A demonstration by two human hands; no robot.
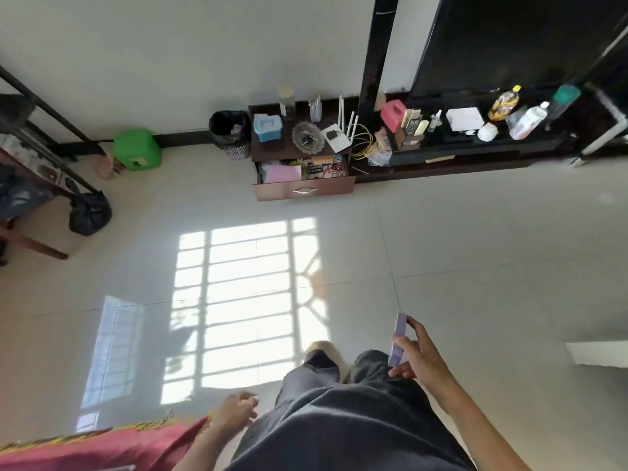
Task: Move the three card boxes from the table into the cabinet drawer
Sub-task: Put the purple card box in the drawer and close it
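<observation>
My right hand (pixel 419 355) grips a slim purple card box (pixel 398 338) by its edges, held on end at thigh height over the floor. My left hand (pixel 236 411) hangs low beside my leg with loosely curled fingers and nothing in it. Far ahead across the tiled floor stands a small dark brown cabinet (pixel 272 149). Its top drawer (pixel 304 190) is pulled open, with pink paper and several small colourful packs inside. The table is out of view.
A black waste bin (pixel 229 132) and a green container (pixel 137 149) stand left of the cabinet. A long dark TV unit (pixel 475 151) crowded with bottles and boxes runs to its right. A black bag (pixel 90 214) lies by furniture legs at left. Pink cloth (pixel 102 447) trails bottom left.
</observation>
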